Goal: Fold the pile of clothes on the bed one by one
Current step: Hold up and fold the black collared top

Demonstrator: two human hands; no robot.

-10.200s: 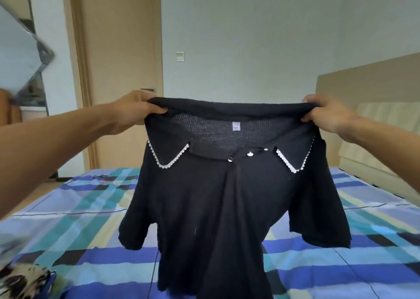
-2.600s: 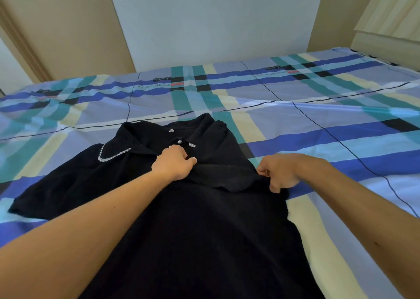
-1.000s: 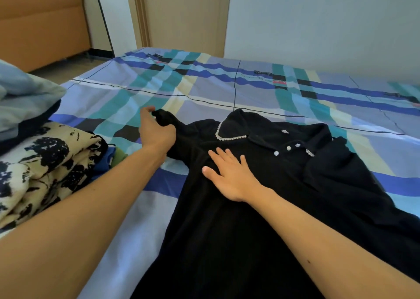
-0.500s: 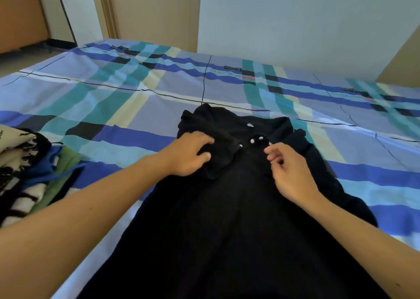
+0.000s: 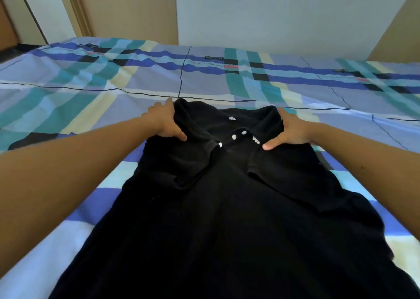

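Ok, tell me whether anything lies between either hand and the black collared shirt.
Nothing visible does. The left hand and right hand rest directly on the black collared shirt, one at each shoulder beside the collar, on the plaid bedsheet.

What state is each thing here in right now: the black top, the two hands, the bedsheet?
black collared top, lying front-up on the bed, both sleeves folded in over its front
left hand, open, fingers straight, pressing the top's shoulder edge beside the collar
right hand, open, fingers straight, pressing the opposite shoulder edge
plaid bedsheet, spread out under the top
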